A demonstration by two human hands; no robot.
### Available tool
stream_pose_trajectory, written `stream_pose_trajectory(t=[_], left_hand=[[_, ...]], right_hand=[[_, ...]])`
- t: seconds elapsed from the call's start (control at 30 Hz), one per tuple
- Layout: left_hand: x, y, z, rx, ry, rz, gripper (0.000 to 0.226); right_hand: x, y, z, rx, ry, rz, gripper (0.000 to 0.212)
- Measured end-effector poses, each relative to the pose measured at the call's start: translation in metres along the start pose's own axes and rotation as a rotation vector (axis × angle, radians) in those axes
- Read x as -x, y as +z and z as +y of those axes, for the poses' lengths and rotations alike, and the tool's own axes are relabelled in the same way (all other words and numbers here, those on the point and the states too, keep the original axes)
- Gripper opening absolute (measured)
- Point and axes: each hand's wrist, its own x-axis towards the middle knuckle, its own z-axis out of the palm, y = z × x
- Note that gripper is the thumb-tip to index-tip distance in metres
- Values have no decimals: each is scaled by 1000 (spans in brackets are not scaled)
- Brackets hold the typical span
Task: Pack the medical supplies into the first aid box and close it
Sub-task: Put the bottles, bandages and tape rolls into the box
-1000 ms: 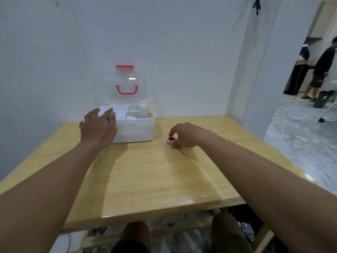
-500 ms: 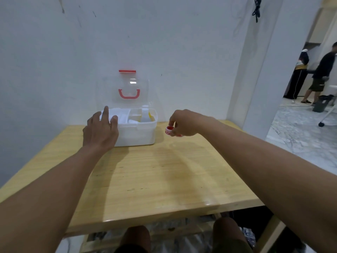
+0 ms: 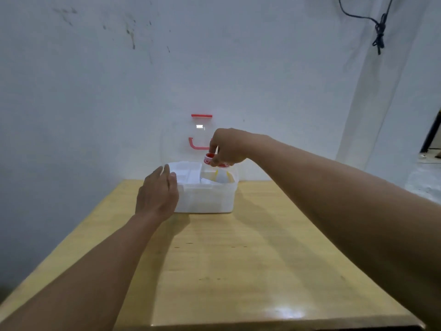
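1. Lifted off the table point(image 3: 238, 271) since the earlier frames, the right hand point(image 3: 229, 148) now hovers over the first aid box point(image 3: 205, 199), at the box's 1 o'clock corner; its fingertips pinch a small red-and-white roll point(image 3: 209, 159).
2. Left hand point(image 3: 157, 193) lies flat and open against the box's 9 o'clock side, gripping nothing, seemingly steadying it.
3. White packets and a bottle already sit inside; the clear lid point(image 3: 181, 139) stands open at 12 o'clock.
4. Remaining, by my judgement: drop the roll in; close the lid.
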Motion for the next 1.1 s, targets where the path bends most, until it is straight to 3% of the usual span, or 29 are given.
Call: stream_pose_trajectory(t=[0.13, 0.5, 0.9, 1.1], left_hand=[[1, 3, -1, 4, 15, 46, 55], [-1, 9, -9, 21, 14, 94, 51], [-2, 10, -15, 25, 46, 81, 55], [-5, 12, -23, -82, 112, 65, 67]], right_hand=[[-33, 10, -10, 8, -38, 4, 33], [-92, 42, -33, 52, -149, 53, 33], [-107, 65, -38, 53, -211, 35, 38], [-104, 66, -31, -16, -197, 32, 53]])
